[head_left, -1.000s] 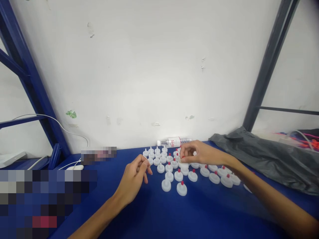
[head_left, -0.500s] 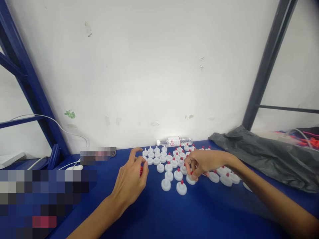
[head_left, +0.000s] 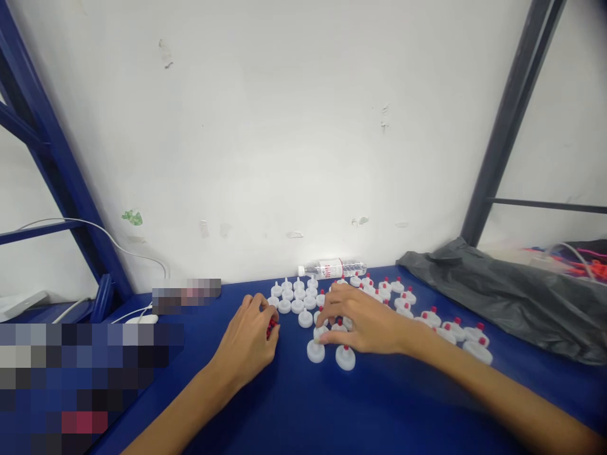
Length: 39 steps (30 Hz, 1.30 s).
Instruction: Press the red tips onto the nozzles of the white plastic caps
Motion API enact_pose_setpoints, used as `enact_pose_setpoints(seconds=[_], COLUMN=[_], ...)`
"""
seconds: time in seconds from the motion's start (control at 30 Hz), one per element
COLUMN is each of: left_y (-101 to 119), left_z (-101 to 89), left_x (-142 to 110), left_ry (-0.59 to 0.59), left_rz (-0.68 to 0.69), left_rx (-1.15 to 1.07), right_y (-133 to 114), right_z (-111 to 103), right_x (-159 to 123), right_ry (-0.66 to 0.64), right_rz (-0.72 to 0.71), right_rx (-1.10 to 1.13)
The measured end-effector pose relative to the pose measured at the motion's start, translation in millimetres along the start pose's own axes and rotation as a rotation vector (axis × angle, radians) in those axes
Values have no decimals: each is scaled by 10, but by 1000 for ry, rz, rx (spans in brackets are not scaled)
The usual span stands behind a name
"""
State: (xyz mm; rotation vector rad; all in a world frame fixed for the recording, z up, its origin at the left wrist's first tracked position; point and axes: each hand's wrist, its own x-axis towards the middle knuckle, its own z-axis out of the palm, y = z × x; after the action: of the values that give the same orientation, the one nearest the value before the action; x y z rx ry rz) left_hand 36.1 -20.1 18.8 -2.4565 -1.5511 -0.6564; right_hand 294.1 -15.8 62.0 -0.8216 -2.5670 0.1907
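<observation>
Several small red caps (head_left: 271,328) show inside my left hand (head_left: 251,335), whose fingers are curled closed around them just above the blue tabletop. Among rows of white nozzle lids, my right hand (head_left: 365,319) reaches in from the right. Its thumb and fingertips are bent and apart, around or just above a bare white lid (head_left: 320,332); whether they touch it I cannot tell. Nearer me stand another bare white lid (head_left: 315,351) and a red-tipped lid (head_left: 345,358). Bare-nozzled lids (head_left: 298,306) fill the left rows. My right hand hides some lids in the middle.
A clear plastic bottle (head_left: 331,269) lies against the white wall. On the right are more red-tipped lids (head_left: 477,351) and a dark grey plastic sheet (head_left: 497,306). White cables (head_left: 142,253) run along the left by a blue metal frame (head_left: 61,158).
My right hand has moved left from a red-tipped lid to the bare lids, uncovering lids on the right. My left hand has lowered slightly and curled further around the red caps.
</observation>
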Motion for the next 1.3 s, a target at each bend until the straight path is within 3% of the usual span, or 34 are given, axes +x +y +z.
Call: enact_pose_setpoints(seconds=[0.2,0.5,0.67,0.87,1.1,1.3], left_y=[-3,32,106,283,357,385], left_z=[24,28,-17,-92,-89,-182], left_x=[-5,18,32,16,-42,-116], left_ry=[-25,-39,11,-16,-43,-202], left_rz=[9,34,-65,-157,-66,82], left_rx=[14,-78,-331,-672,-559,-401], right_y=[-52,-143,-187,-188,-208,-161], right_z=[136,162,174,182,171,126], right_x=[-17,5,5,9,4,-16], right_ry=[-64,-113,-82,-15,-55,48], right_rz=[-47,-45,18,32,4,52], right_rx=[-42,-30,-38,-96,-103,-132])
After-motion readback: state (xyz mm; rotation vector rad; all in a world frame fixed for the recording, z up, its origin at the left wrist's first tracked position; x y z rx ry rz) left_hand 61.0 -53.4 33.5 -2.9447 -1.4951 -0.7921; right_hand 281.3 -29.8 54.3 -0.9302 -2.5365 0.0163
